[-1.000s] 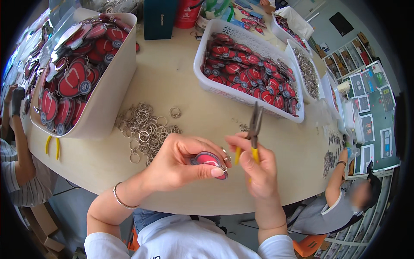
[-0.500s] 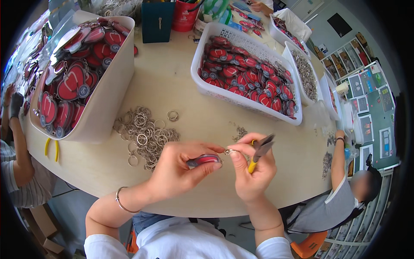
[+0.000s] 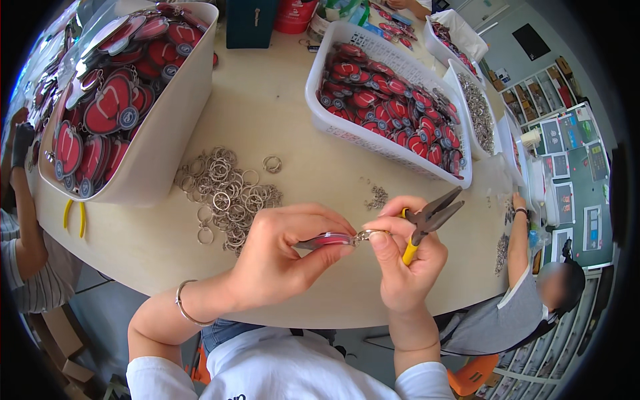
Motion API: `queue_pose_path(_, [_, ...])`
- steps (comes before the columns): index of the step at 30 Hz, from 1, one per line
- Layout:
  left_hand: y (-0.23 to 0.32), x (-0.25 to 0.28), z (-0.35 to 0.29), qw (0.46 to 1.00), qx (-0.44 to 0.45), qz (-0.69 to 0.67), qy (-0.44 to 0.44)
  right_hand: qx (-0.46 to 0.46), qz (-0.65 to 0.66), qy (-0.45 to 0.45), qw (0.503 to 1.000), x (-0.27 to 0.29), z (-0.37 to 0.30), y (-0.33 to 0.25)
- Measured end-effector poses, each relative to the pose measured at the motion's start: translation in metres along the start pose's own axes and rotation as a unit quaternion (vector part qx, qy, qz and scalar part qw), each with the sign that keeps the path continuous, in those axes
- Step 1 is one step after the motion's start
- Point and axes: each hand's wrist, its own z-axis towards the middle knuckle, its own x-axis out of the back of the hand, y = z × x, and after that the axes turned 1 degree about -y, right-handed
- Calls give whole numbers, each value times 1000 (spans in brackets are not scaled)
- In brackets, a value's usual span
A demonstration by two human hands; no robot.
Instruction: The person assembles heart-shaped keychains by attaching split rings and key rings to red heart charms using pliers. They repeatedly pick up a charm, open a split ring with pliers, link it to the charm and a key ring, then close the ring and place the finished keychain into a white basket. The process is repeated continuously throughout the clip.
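Note:
My left hand [image 3: 277, 243] is closed on a flat red keychain tag [image 3: 331, 241] with a clear edge, held edge-on between thumb and fingers. My right hand [image 3: 410, 263] pinches the small metal chain and ring [image 3: 369, 235] at the tag's right end. In that same hand rest pliers [image 3: 432, 219] with yellow grips, their dark jaws apart and pointing up to the right, gripping nothing. Left of my left hand lies a pile of split key rings [image 3: 227, 193]. Beyond my hands is a small heap of tiny metal links [image 3: 377, 198].
A tall white bin [image 3: 177, 113] full of red tags stands at left, with a yellow-handled tool [image 3: 74, 217] by it. A white basket [image 3: 373, 147] of red tags sits at back centre. Co-workers' arms reach in at left and right [image 3: 519, 243].
My right hand has shifted right, and the pliers' jaws now show wider apart. The tag has turned more edge-on, its metal chain more stretched between my hands. The whole view has shifted slightly.

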Motion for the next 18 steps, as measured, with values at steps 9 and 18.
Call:
queue_pose_path(9, [-4,2,1,997,21,-64,-23,-1,-3,-14,1000,4,0,-4])
queue_pose_path(18, [-2,6,5,983,80,-159,-44,57,-48,-42,996,12,0,-3])
